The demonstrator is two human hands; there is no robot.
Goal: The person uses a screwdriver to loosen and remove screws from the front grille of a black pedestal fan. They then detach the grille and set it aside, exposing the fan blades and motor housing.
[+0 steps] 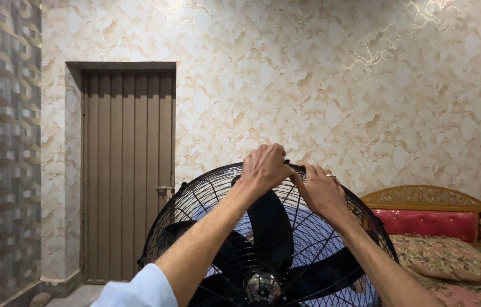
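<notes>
A bed [451, 273] stands at the right against the marbled wall — carved wooden headboard [422, 197] with red padding. On it lies a patterned pinkish cover — and a floral pillow [445, 250].

Both hands meet at the top rim of the large round black wire-grille fan [274, 239] — the left hand [264, 166] just left of the right hand [320, 190], the two touching. Behind the fan stands the beige marbled wall [337, 85]. The brown panelled door [128, 170] is set in that wall, left of the fan — the carved wooden bed with red padded headboard [434, 219] lies to the fan's right, against the same wall.
</notes>
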